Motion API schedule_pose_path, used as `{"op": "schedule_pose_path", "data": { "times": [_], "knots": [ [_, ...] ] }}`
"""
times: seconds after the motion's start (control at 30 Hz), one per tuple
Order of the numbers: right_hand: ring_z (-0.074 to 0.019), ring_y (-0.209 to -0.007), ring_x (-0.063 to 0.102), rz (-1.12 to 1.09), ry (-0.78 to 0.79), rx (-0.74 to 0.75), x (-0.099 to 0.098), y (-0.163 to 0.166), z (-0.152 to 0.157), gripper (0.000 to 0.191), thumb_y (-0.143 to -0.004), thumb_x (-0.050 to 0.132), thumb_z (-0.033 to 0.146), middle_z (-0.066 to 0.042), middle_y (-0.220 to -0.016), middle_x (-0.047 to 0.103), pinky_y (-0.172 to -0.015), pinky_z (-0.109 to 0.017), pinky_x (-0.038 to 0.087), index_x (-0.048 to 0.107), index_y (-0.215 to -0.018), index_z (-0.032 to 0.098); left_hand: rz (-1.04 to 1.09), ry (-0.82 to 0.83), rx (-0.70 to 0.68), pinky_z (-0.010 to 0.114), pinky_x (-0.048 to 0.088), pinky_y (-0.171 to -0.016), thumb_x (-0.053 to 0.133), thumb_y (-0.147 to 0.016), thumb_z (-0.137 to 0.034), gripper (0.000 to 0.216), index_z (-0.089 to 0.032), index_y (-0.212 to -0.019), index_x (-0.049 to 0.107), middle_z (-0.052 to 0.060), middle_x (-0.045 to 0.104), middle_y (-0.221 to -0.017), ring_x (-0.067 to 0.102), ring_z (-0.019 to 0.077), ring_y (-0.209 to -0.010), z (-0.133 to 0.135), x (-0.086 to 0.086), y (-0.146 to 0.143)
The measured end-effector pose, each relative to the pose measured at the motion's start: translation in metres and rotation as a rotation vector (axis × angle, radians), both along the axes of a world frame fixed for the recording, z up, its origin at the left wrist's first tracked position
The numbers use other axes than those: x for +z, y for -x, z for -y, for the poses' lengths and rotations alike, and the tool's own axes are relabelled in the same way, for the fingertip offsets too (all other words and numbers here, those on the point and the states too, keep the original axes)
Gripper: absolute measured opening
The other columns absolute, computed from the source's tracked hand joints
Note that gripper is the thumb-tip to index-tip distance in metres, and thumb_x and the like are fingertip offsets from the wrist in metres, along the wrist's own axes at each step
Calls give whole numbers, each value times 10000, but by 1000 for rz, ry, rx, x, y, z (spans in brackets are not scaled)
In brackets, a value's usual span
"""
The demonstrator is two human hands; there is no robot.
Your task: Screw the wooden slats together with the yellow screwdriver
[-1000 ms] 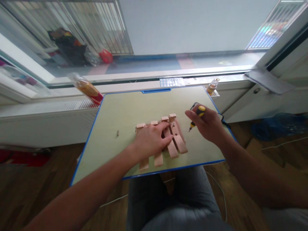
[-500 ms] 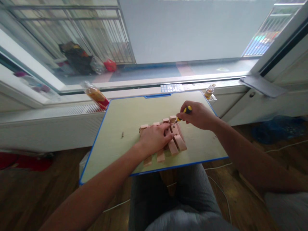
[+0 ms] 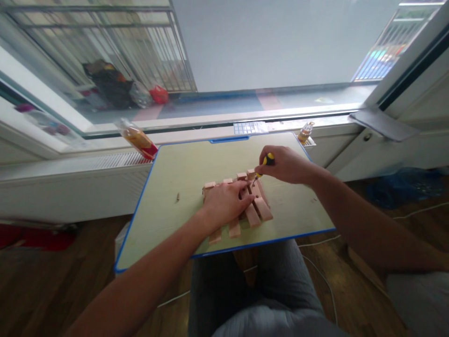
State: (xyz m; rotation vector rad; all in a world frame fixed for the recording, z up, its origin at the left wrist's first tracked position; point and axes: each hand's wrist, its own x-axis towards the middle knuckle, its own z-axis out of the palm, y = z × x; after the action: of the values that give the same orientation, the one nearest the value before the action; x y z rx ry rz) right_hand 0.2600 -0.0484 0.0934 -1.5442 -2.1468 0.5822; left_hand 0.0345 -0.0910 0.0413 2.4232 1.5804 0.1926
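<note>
My right hand [image 3: 282, 164] is closed round a small screwdriver [image 3: 269, 159] with a black and yellow handle. Its shaft slants down to a dark screw or hole on the rightmost slat of a wooden slatted piece [image 3: 253, 215]. Over the middle of that piece lies my left hand [image 3: 224, 200], palm down, thumb and forefinger spread across the slats; its other fingers are partly hidden. Another dark screw or hole shows lower on the same slat. On the board to the left rests a small thin item [image 3: 177, 197], possibly a screw.
The light board [image 3: 168, 168] has a blue rim and sits above my lap. Beyond its far left corner leans a bottle [image 3: 138, 140] with a red label; a small glass bottle [image 3: 305, 133] stands at the far right. A window sill and radiator [image 3: 129, 160] lie behind.
My right hand has shifted slightly left, and the screwdriver handle has turned and tilted nearer upright. My left hand and the wooden piece stay in place.
</note>
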Motion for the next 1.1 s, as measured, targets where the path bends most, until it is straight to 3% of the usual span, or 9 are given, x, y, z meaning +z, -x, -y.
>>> {"op": "schedule_pose_path", "data": {
  "times": [0.23, 0.37, 0.43, 0.57, 0.77, 0.9, 1.1],
  "knots": [
    [-112, -481, 548, 132, 172, 158, 26, 3, -21, 231, -746, 830, 353, -1, -721, 689, -489, -304, 388, 699, -893, 233, 5, 17, 4, 368, 526, -793, 565, -982, -637, 488, -364, -1356, 720, 50, 813, -1154, 753, 280, -992, 2, 3, -4],
    [-124, -478, 530, 241, 198, 238, 37, 9, -27, 134, -774, 753, 250, -7, -657, 669, -502, -320, 375, 695, -890, 216, 13, 27, 3, 350, 522, -785, 578, -982, -621, 488, -356, -1366, 720, 57, 814, -1139, 755, 265, -967, 4, 5, -5],
    [-139, -553, 557, 268, 159, 284, 39, 12, -27, 161, -772, 715, 213, -20, -726, 694, -537, -320, 380, 691, -931, 214, 18, 27, 4, 345, 519, -779, 584, -980, -616, 487, -357, -1370, 720, 59, 816, -1128, 757, 263, -958, 5, 6, -4],
    [-164, -716, 568, 289, 10, 342, 38, 15, -19, 276, -786, 687, 216, -39, -876, 705, -633, -321, 376, 683, -1061, 223, 29, 21, 9, 353, 523, -776, 591, -975, -612, 482, -360, -1363, 727, 61, 818, -1120, 760, 276, -957, 5, 5, -3],
    [-202, -728, 529, 294, -147, 230, 23, 24, 0, 267, -885, 605, 326, -74, -840, 678, -643, -343, 277, 638, -1120, 202, 43, 5, 1, 369, 528, -786, 582, -980, -624, 476, -370, -1359, 719, 54, 816, -1137, 757, 281, -962, 5, 2, -1],
    [-214, -764, 560, 258, -163, 203, 15, 25, 5, 220, -918, 572, 359, -86, -885, 698, -655, -337, 296, 614, -1077, 212, 39, 3, -2, 367, 519, -766, 592, -976, -616, 473, -369, -1360, 716, 56, 816, -1107, 755, 281, -947, 2, 1, 0],
    [-180, -774, 590, 202, -109, 315, 17, 10, -10, 259, -868, 629, 289, -55, -929, 722, -677, -302, 377, 625, -1114, 208, 15, 4, -39, 365, 500, -736, 601, -982, -573, 453, -349, -1361, 709, 56, 814, -1087, 754, 282, -935, -3, 0, 2]
  ]
}}
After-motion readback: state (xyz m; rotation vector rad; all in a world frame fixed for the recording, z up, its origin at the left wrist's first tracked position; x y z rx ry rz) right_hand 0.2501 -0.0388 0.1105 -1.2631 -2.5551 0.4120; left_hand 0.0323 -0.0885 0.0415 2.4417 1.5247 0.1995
